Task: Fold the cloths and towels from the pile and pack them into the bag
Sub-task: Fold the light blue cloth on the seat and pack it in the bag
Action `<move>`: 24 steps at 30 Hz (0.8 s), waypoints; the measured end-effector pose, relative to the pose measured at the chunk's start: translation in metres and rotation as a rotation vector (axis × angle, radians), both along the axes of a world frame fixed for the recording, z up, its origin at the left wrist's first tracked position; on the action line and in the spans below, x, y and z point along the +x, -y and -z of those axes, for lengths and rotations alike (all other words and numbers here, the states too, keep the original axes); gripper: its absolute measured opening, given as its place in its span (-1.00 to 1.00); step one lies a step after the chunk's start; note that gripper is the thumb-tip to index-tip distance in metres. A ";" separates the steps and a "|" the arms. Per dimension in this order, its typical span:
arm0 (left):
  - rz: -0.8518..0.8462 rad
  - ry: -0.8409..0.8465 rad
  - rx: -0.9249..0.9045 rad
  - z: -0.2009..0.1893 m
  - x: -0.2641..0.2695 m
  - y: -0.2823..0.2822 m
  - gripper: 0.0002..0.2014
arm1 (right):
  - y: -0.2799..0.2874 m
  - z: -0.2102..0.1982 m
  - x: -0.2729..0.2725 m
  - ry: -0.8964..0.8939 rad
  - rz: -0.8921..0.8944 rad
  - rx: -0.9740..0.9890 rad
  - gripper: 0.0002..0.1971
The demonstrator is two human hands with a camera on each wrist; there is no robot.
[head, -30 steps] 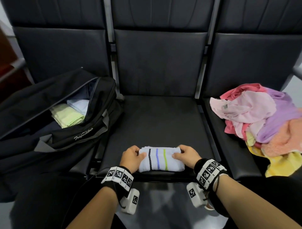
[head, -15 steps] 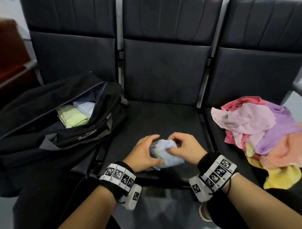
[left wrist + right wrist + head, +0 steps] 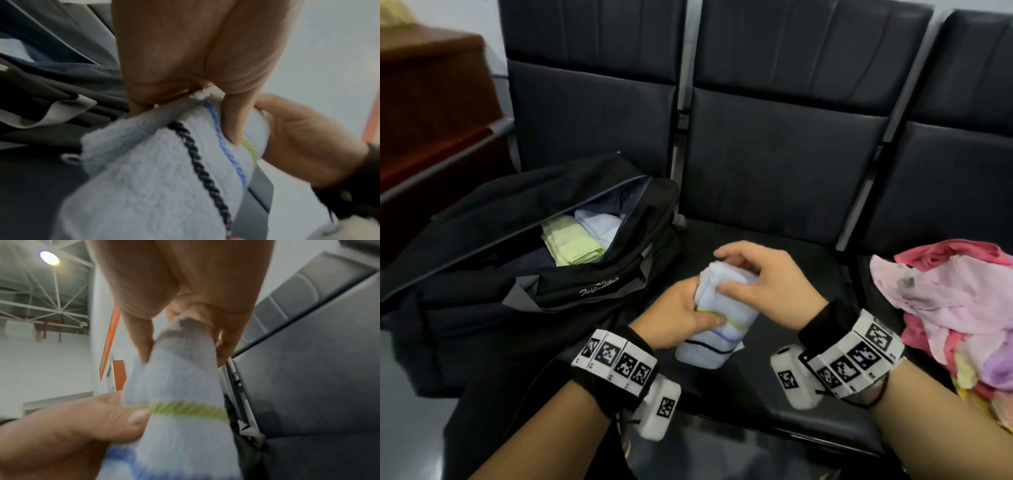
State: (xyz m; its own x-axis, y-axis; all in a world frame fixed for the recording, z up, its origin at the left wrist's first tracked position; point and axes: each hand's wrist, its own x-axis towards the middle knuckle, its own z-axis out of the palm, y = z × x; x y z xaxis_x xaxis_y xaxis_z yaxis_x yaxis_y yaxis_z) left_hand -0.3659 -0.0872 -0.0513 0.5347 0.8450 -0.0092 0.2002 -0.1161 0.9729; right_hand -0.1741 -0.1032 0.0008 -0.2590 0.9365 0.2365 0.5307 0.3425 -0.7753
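A folded white towel (image 3: 717,325) with black, blue and green stripes is held upright above the middle seat. My left hand (image 3: 681,313) grips its left side, thumb pressed on the green stripe. My right hand (image 3: 760,277) holds the top end, fingers curled over it. In the left wrist view the towel (image 3: 164,170) fills the frame under my thumb. The right wrist view shows the towel (image 3: 180,402) pinched at its tip. The open black bag (image 3: 524,274) lies on the left seat with a folded green cloth (image 3: 571,245) and a white cloth (image 3: 602,224) inside. The pile (image 3: 945,308) of pink, purple and yellow cloths sits on the right seat.
A row of black padded seats (image 3: 774,178) with metal dividers (image 3: 681,113) stands before me. A brown wooden piece of furniture (image 3: 431,102) is at the far left. The bag's zip opening faces up and right, toward the towel.
The towel, flat on the seat edge between both hands a second ago, has been gathered up, turned upright and lifted leftward toward the bag.
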 end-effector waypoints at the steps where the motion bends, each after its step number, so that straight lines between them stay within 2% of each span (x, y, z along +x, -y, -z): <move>1: -0.061 0.052 -0.029 -0.003 -0.010 -0.007 -0.55 | -0.012 0.002 -0.008 -0.054 0.048 0.002 -0.57; 4: -0.249 0.193 -0.158 -0.007 -0.045 -0.027 -0.62 | -0.046 0.014 -0.035 -0.144 0.126 -0.167 -0.42; 7: -0.375 0.326 -0.292 -0.007 -0.082 -0.045 -0.65 | -0.071 0.032 -0.071 -0.207 -0.013 -0.440 -0.28; 10: -0.491 0.371 -0.350 -0.003 -0.119 -0.064 -0.71 | -0.094 0.044 -0.111 -0.259 -0.162 -0.580 -0.32; 14: -0.614 0.401 -0.478 0.003 -0.168 -0.095 -0.77 | -0.134 0.053 -0.166 -0.269 -0.210 -0.646 -0.37; 19: -0.727 0.369 -0.568 0.016 -0.228 -0.146 -0.71 | -0.190 0.074 -0.237 -0.270 -0.133 -0.622 -0.40; 21: -0.790 0.352 -0.662 0.029 -0.246 -0.161 -0.65 | -0.206 0.089 -0.262 -0.263 -0.085 -0.597 -0.44; 24: -0.873 0.307 -0.820 0.056 -0.264 -0.172 -0.61 | -0.214 0.116 -0.288 -0.144 -0.116 -0.604 -0.49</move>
